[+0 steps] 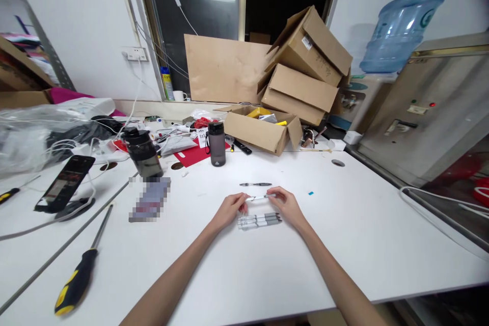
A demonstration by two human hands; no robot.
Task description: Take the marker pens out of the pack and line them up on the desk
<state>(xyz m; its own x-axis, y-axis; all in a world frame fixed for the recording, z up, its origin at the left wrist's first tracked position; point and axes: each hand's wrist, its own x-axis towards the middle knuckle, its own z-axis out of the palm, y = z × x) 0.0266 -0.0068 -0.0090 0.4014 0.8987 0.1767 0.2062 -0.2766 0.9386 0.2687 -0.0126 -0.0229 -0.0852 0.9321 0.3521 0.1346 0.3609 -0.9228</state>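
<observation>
A white pen lies crosswise between my two hands. My left hand pinches its left end, and my right hand has closed fingers at its right end. Just below, nearer to me, several white-and-grey pens are lined up side by side on the white table. Beyond my fingers rests a single dark pen, apart from both hands and roughly parallel to the held one.
To the left are a screwdriver, a phone on a stand, a pixelated flat item and a dark bottle. Farther back stand a grey bottle and an open cardboard box. A small blue scrap lies right.
</observation>
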